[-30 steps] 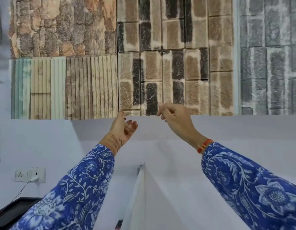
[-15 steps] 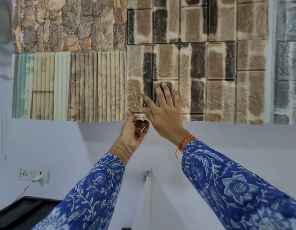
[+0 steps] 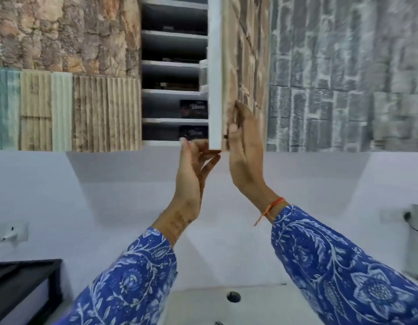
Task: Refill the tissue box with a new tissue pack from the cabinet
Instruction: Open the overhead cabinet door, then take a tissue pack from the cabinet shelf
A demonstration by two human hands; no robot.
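The wall cabinet stands open, its stone-patterned door [image 3: 238,66] swung out towards me and seen nearly edge-on. Inside are several grey shelves [image 3: 174,91]. Dark packs [image 3: 194,109] lie on the two lowest shelves, with another dark pack [image 3: 193,133] below the first; I cannot tell if they are tissue packs. My left hand [image 3: 194,165] pinches the door's bottom corner from the left. My right hand [image 3: 244,146] lies flat against the door's outer face, fingers straight. No tissue box is in view.
Stone and slat sample panels [image 3: 62,109] cover the cabinet fronts on the left, grey brick panels [image 3: 344,90] on the right. Below is a white wall, a black tray-like object [image 3: 25,285] at lower left, a socket [image 3: 11,233], and a white surface with a round hole [image 3: 233,296].
The cabinet door was closed; it has swung open to the right, showing the shelves. Both hands moved with its lower corner, and my view shifted right and down.
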